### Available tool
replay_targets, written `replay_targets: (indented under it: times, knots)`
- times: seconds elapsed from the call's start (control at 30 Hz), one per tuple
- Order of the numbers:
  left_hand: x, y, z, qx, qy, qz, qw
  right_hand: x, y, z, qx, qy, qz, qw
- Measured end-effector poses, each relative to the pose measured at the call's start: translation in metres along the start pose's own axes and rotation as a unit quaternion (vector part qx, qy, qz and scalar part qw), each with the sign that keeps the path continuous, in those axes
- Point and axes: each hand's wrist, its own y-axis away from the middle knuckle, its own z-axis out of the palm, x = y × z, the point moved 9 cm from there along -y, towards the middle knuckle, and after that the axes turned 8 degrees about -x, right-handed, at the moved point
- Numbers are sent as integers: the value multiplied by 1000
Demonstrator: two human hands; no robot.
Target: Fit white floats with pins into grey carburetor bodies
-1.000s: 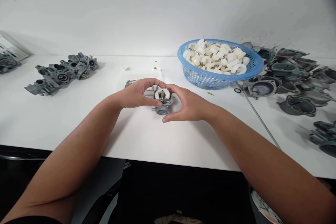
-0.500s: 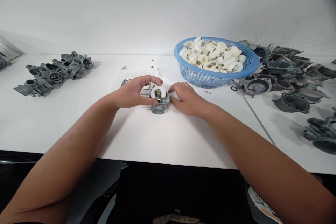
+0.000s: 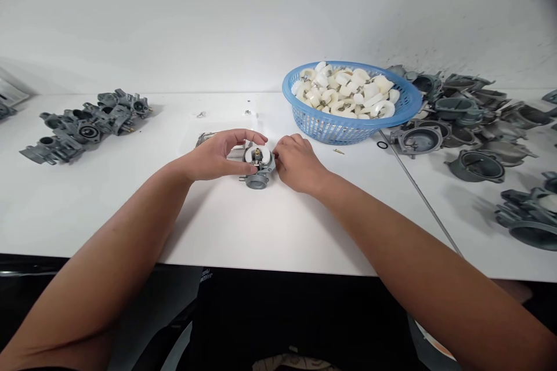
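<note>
A grey metal carburetor body (image 3: 256,181) stands on the white table in front of me, its round mouth facing me. A white float (image 3: 251,156) sits in its top, around a brass jet (image 3: 257,153). My left hand (image 3: 216,156) steadies the carburetor from the left, thumb pressed on its near side and fingers arched over the back. At the carburetor's right side is my right hand (image 3: 298,163), its fingertips pinched together against the body. Whatever lies between those fingertips is hidden.
A blue basket (image 3: 352,123) of white floats stands behind on the right. Grey float bowls (image 3: 475,166) and another carburetor (image 3: 533,217) lie farther right. Several carburetor bodies (image 3: 89,129) sit at left. A brass needle (image 3: 338,151) and black O-ring (image 3: 382,145) lie near the basket.
My right hand's fingers have closed into a tighter pinch at the carburetor's side. The left hand keeps its hold. The whole view has shifted slightly.
</note>
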Motion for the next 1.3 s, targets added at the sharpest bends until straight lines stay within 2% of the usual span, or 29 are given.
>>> replay_targets:
  times: [0.27,0.37,0.5,0.6,0.7,0.8,0.97,1.13,1.3]
  knots:
    - [5,1,-5,9,-41,35,999,-6,3,1,21,51,-66,996]
    - [6,1,-5,13,-65,31,997,-4,3,-3,6,47,-47,998]
    - [4,1,-2,11,-49,0,999,6,4,-7,-30,33,0,999]
    - [4,1,-2,10,-46,-6,999,11,6,-11,-37,-13,0,999]
    - [5,2,-4,20,-55,0,998,9,9,-19,-6,-92,-35,995]
    - [3,2,-5,18,-51,-4,999,5,13,-33,54,-161,-68,983]
    - [3,1,-3,10,-45,-1,999,0,22,-52,138,-197,-93,966]
    - [4,1,-2,7,-61,11,998,-17,31,-62,146,-159,-138,967]
    - [4,1,-1,7,-63,15,998,-20,43,-69,149,-165,-126,967]
